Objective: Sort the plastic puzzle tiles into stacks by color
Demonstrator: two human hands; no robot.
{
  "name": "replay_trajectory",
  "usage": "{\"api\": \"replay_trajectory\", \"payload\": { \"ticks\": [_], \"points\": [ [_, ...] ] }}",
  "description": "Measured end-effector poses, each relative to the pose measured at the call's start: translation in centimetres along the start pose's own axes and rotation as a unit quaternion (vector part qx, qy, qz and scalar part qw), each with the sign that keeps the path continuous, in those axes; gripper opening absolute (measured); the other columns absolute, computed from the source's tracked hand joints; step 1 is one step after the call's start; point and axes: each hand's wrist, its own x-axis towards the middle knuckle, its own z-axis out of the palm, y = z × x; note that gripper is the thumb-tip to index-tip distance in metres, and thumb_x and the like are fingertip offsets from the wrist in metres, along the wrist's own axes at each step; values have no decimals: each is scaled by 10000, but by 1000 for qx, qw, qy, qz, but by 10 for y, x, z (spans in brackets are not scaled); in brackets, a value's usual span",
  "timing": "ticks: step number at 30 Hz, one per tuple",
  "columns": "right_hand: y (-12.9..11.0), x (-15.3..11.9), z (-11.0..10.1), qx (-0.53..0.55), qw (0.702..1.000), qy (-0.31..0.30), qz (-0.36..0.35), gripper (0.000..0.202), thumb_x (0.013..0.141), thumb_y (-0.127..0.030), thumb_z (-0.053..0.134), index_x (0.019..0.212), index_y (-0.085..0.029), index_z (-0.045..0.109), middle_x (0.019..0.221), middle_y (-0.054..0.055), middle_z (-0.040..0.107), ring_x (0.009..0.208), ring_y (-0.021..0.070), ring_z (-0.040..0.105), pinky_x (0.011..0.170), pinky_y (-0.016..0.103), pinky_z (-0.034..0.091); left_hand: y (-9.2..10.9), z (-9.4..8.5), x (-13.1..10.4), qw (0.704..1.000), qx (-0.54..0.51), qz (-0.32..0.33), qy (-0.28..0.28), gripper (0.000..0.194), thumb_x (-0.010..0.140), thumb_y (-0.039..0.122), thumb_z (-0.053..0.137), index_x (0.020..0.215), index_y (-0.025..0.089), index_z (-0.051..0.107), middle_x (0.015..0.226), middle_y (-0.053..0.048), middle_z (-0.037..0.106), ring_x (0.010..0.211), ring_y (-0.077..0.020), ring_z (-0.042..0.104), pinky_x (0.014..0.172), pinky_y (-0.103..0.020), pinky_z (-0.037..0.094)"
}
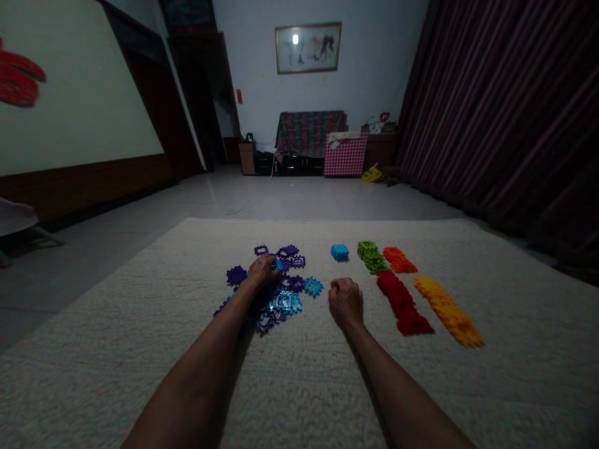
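Observation:
My left hand (262,272) reaches over a loose pile of purple toothed plastic tiles (236,275) and light blue ones. Its fingers are closed at a blue toothed tile (278,264) at the pile's upper side. Low over the mat, my right hand (346,300) is curled closed, its fingertips turned down and hidden, so what it may hold does not show. A single light blue tile (313,286) lies left of it, at the pile's right edge. Just beyond the right hand sits a small blue stack (339,252).
Right of my right hand lie grouped tiles: green (372,257), orange (399,259), red (403,304) and yellow (448,310). All rest on a cream mat (299,399) over a tiled floor (210,193). A draped cabinet (309,134) stands at the far wall, a curtain (477,106) at right.

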Motion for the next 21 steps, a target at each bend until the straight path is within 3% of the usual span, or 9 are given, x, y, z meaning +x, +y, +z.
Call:
{"api": "replay_trajectory", "payload": {
  "ticks": [3, 5, 11, 17, 21],
  "points": [
    [0, 0, 1, 13, 1000, 2, 5, 229, 856, -123, 507, 903, -181, 724, 1008, 91, 700, 947, 223, 582, 854, 328, 377, 12, -5, -5, 999, -13, 3, 32, 441, 850, 314, 659, 1284, 235, 653, 1301, -75, 681, 1210, -242, 623, 1031, -295, 476],
    [2, 2, 2, 39, 999, 9, 12, 257, 845, -114, 490, 929, -178, 725, 1017, 93, 706, 958, 220, 597, 874, 323, 395, 25, -5, -11, 998, -33, 39, 38, 472, 832, 313, 687, 1297, 241, 646, 1308, -67, 678, 1205, -238, 629, 1040, -292, 478],
    [9, 7, 4, 158, 985, 51, 41, 304, 802, -125, 448, 937, -153, 719, 1007, 110, 714, 933, 214, 646, 883, 315, 462, 65, 6, -26, 984, -61, 167, -22, 543, 815, 255, 677, 1351, 223, 597, 1363, -84, 637, 1243, -236, 609, 1065, -324, 481],
    [7, 6, 1, 163, 986, 16, 30, 295, 812, -144, 459, 959, -170, 714, 1034, 102, 721, 952, 218, 653, 897, 330, 466, 72, 20, -34, 985, -63, 157, -35, 524, 817, 223, 657, 1338, 212, 604, 1328, -100, 655, 1201, -254, 628, 1027, -343, 507],
    [1, 0, -1, 147, 988, -36, -36, 364, 817, -188, 557, 1165, -198, 664, 1188, 88, 708, 1049, 221, 639, 987, 355, 422, 72, 37, -41, 988, -87, 124, 4, 470, 815, 174, 635, 1283, 220, 623, 1285, -85, 679, 1199, -233, 624, 1056, -334, 488]
  ]
}}
